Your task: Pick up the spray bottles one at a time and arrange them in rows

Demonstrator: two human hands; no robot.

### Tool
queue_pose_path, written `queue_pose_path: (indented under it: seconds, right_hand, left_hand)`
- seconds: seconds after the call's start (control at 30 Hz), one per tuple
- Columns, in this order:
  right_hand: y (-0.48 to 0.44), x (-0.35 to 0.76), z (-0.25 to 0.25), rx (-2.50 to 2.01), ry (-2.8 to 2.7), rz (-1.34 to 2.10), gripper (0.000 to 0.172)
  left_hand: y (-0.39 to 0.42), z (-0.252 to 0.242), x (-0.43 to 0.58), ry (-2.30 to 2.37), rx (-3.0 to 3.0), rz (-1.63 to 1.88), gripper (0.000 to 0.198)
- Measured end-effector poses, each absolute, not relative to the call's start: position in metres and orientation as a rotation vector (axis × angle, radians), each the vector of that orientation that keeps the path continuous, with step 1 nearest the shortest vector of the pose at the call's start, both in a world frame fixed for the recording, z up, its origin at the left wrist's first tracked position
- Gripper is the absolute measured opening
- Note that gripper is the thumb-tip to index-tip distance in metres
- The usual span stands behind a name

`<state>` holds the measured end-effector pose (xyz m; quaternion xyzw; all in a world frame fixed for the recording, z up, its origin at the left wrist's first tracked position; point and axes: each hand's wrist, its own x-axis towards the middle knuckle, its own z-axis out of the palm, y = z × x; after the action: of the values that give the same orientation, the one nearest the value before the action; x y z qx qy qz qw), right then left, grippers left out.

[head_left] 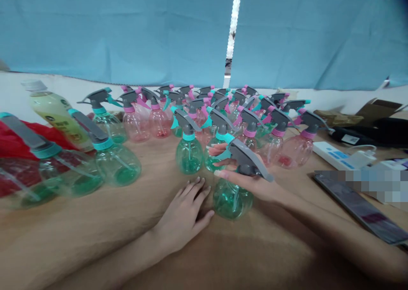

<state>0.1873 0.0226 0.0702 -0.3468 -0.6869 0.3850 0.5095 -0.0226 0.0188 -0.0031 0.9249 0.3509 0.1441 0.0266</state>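
My left hand (188, 213) lies flat on the wooden table (134, 234), fingers apart, holding nothing. Just right of it stands a green spray bottle (231, 198) with a grey and teal trigger head. Around the neck of that bottle is my right hand (245, 177), its fingers stretched to the left; the sprayer head partly hides the grip. Another green spray bottle (189, 154) stands beyond my left hand. Behind it are several pink and green spray bottles in rows, among them a pink spray bottle (296, 149) at the right end.
More green spray bottles (117, 166) stand at the left, by a yellow-green drink bottle (60, 115) and red material (41, 135). At the right are a phone (360, 209), a white power strip (333, 154) and an open cardboard box (378, 111). Blue cloth (127, 35) hangs behind.
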Motion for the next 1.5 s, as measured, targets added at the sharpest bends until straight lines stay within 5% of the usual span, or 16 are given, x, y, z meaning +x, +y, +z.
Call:
queue_pose_path:
  seconds: [0.3, 1.07, 1.5]
  right_hand:
    - [0.027, 0.190, 0.066, -0.851, -1.773, 0.785, 0.051]
    - [0.019, 0.190, 0.075, -1.001, -1.808, 0.660, 0.014]
    - [0.017, 0.186, 0.075, -1.036, -1.764, 0.557, 0.015]
  left_hand:
    - [0.019, -0.001, -0.022, 1.085, 2.858, 0.398, 0.049]
    - [0.018, -0.001, -0.022, 1.097, 2.906, 0.366, 0.047]
    - [0.019, 0.000, -0.023, 1.095, 2.875, 0.371, 0.048]
